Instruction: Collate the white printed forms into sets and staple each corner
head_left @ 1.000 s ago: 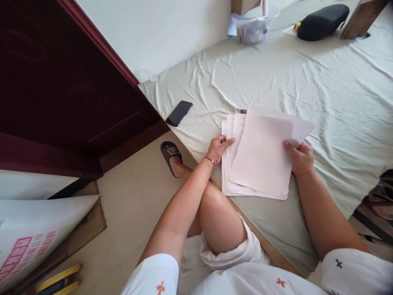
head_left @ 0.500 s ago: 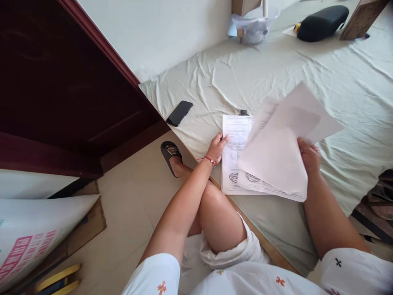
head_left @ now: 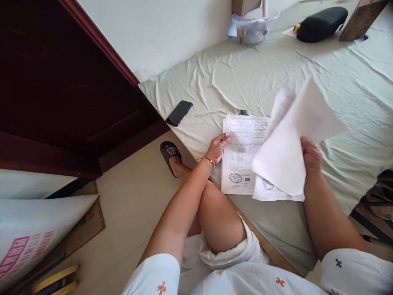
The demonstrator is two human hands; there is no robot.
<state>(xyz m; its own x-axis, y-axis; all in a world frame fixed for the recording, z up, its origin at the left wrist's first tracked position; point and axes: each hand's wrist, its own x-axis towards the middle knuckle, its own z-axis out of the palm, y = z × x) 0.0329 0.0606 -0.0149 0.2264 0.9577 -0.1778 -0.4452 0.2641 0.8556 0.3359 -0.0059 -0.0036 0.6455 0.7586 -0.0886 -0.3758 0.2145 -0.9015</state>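
Observation:
A stack of printed papers point(head_left: 239, 159) with round stamps lies near the front edge of a cloth-covered table point(head_left: 196, 88). My left hand point(head_left: 218, 146) grips the stack's left edge, thumb on top, with a beaded red bracelet at the wrist. Several loose sheets point(head_left: 284, 151) are lifted and bent over the right part of the stack, blurred by motion. My right hand point(head_left: 311, 153) is closed on their right side; its fingers are partly hidden behind the paper. A small black object point(head_left: 243, 112) pokes out at the stack's top edge.
A black phone point(head_left: 179, 113) lies by the table's left corner. At the back stand a clear plastic tub point(head_left: 254, 30), a black case point(head_left: 322, 24) and a wooden board point(head_left: 362, 20). A printed white sack point(head_left: 37, 233) and a dark red door point(head_left: 61, 82) are left.
My right hand has drawn the lifted sheets slightly right, uncovering more of the printed page and its stamp. My left hand keeps its place on the stack's edge.

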